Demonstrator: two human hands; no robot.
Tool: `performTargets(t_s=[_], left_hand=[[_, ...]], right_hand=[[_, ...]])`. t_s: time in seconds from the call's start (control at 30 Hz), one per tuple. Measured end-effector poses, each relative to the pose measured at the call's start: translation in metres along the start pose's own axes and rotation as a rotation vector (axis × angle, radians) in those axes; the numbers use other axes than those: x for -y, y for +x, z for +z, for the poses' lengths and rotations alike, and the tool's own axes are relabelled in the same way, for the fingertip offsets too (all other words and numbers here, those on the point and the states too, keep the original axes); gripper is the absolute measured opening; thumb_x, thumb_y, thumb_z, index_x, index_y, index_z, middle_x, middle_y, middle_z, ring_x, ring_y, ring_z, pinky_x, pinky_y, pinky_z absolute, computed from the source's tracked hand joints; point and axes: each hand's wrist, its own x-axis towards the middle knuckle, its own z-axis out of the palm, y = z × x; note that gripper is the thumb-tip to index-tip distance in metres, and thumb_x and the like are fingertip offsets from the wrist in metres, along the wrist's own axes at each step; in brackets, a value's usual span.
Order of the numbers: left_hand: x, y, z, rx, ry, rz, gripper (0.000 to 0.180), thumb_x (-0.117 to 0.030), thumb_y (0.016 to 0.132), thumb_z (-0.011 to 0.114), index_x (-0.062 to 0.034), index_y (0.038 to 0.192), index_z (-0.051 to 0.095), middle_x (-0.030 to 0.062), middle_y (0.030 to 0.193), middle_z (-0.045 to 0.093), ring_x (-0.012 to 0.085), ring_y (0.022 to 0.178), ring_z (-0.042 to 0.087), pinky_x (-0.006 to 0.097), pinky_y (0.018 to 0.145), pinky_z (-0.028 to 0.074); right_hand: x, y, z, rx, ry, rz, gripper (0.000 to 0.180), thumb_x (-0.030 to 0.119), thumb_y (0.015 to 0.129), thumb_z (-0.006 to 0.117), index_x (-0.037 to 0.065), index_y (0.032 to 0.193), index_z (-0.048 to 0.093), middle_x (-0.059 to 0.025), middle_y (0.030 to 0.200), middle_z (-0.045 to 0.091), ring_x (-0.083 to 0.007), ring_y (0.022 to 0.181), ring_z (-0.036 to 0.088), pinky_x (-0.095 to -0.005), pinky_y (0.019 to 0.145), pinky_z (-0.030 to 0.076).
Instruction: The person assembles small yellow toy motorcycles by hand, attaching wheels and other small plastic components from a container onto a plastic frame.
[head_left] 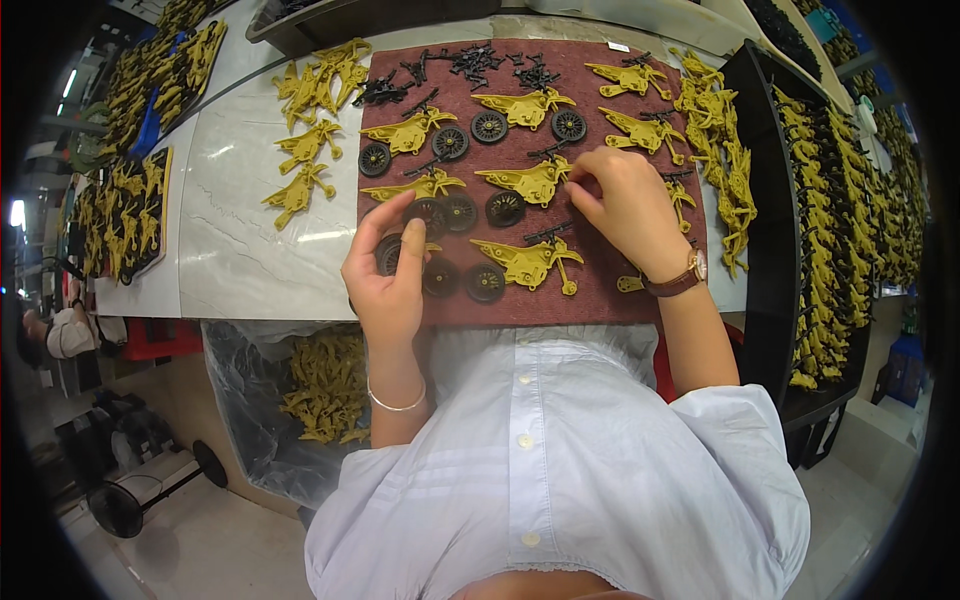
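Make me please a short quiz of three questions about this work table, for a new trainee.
1. True or false: the left hand rests on black wheels.
2. What colour is the mat?
3. The right hand touches: A) a yellow toy motorbike body B) the black tray C) the plastic bag.

Key: 1 true; 2 dark red; 3 A.

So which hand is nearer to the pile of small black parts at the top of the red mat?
Right. The right hand works at a yellow bike body mid-mat, below the pile of small black parts. The left hand sits lower, at the mat's near edge over black wheels, farther away.
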Motion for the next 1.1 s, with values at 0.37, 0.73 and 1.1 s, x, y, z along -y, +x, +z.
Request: performTargets(t_s=[0.37,0.73,1.1], left_hand=[[0.018,-0.007,-0.012,-0.007,0.135,0.116,0.028,-0.001,0.090,0.063,0.0046,0.117,0.061,0.0068,0.098,0.065,0.0081,0.084,0.061,0.021,0.072,0.050],[0.012,-0.011,-0.007,0.001,-0.276,-0.138,0.031,-0.001,0.089,0.065,0.0047,0.119,0.060,0.0081,0.096,0.065,0.0072,0.074,0.058,0.020,0.060,0.048],[-0.009,0.008,0.036,0.231,0.078,0.080,0.023,-0.004,0.086,0.069,0.0005,0.109,0.068,0.0045,0.093,0.069,0.0091,0.080,0.062,0.023,0.074,0.049]], right_hand=[[0.025,0.024,0.019,0.101,0.153,-0.229,0.016,0.012,0.081,0.072,0.002,0.093,0.067,-0.0105,0.089,0.056,-0.0292,0.090,0.057,-0.0394,0.080,0.047],[0.024,0.029,0.024,-0.003,0.113,-0.209,0.020,0.017,0.081,0.072,0.002,0.092,0.066,-0.0112,0.089,0.060,-0.0286,0.087,0.059,-0.0379,0.077,0.048],[0.011,0.007,-0.009,0.169,0.932,-0.041,0.018,0.008,0.089,0.067,-0.001,0.104,0.065,-0.0009,0.090,0.067,-0.0056,0.083,0.062,-0.0203,0.070,0.049]])
